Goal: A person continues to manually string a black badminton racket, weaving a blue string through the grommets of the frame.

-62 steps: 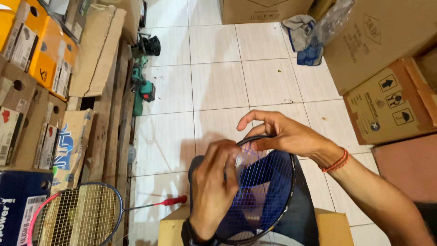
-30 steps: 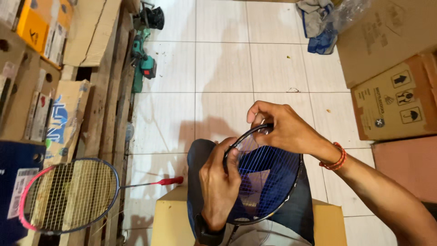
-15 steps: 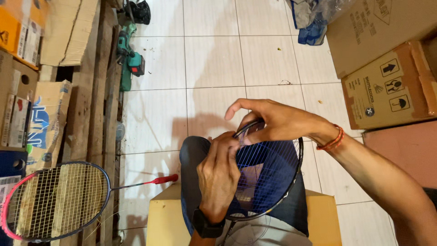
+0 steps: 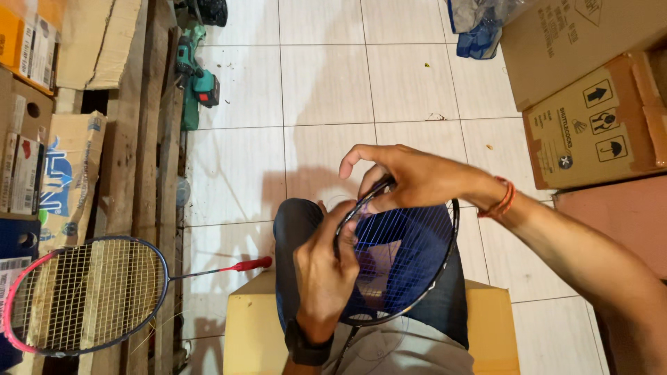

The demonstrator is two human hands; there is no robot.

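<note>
Both hands on the dark racket (image 4: 406,278) lying over the lap: left hand (image 4: 326,267) closed around the frame's left side, right hand (image 4: 410,177) pinching the top edge, fingers bent. Second racket (image 4: 83,295) on the floor, left, well apart

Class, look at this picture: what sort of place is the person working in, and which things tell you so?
Probably a storeroom or small racket workshop: cardboard boxes line a tiled floor, a cordless drill lies nearby, and a second strung racket rests on wooden planks.
</note>
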